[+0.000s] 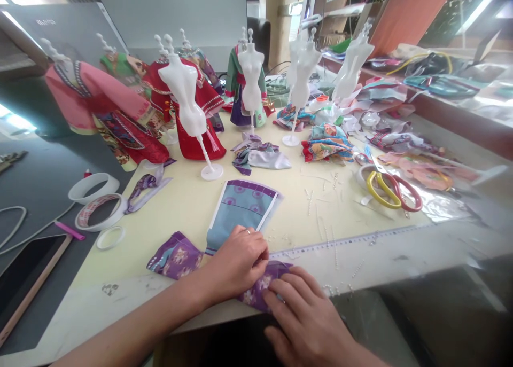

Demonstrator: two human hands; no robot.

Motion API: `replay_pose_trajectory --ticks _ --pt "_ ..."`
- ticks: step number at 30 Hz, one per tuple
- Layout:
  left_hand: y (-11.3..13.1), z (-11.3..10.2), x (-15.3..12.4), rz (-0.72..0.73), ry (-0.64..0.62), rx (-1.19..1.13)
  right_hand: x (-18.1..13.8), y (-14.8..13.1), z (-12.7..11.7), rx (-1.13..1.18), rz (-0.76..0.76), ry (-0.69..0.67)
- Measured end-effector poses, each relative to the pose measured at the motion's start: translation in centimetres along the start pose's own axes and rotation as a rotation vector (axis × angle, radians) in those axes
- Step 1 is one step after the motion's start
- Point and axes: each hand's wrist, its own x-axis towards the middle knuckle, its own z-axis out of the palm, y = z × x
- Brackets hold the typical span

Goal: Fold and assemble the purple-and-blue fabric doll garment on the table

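A small purple doll garment with pale flowers point(180, 260) lies at the table's front edge, joined or overlapped by a light blue panel point(242, 212) with a purple band and white edging. My left hand point(240, 257) is closed, fingers curled in a pinch on the purple cloth, a ring on one finger; its fingertips are partly hidden. To its right, my right hand point(306, 308) rests with fingers extended over the cloth's right end, the thumb apart below. Whether the cloth is between its fingertips cannot be seen.
White doll mannequins point(184, 97), some dressed, stand at the back. Scissors point(393, 188) lie at right near a long ruler point(340, 244) and loose bead strings point(334, 244). Tape rolls point(100, 212), a pink pen point(70, 229) and a phone point(32, 281) are left. Cloth scraps point(260, 153) lie mid-table.
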Motion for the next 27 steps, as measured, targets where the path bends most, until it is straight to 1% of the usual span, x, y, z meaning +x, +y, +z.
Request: replay_pose_trajectory --ticks 2,4,7,14,19,23,27 --pt "0.0 0.0 0.1 -0.001 -0.001 0.002 0.4 -0.4 0.6 0.014 0.018 -0.060" --pt "0.1 0.0 0.1 -0.001 -0.003 0.005 0.4 -0.5 1.0 0.009 0.027 -0.079" --pt "0.1 -0.1 0.1 -0.002 0.006 0.008 0.0 -0.4 1.1 -0.007 0.023 -0.046" --pt "0.1 0.1 0.0 0.003 0.033 0.018 -0.7 -0.3 0.9 -0.040 0.012 -0.015" --pt "0.0 0.2 -0.1 0.006 0.039 0.010 -0.8 0.1 0.4 -0.046 0.006 -0.009" --pt "0.2 0.1 -0.3 0.008 0.053 -0.011 -0.9 0.2 -0.2 -0.105 0.047 -0.020" --pt "0.4 0.0 -0.4 0.005 0.064 -0.052 -1.1 0.1 -0.1 -0.123 0.065 -0.035"
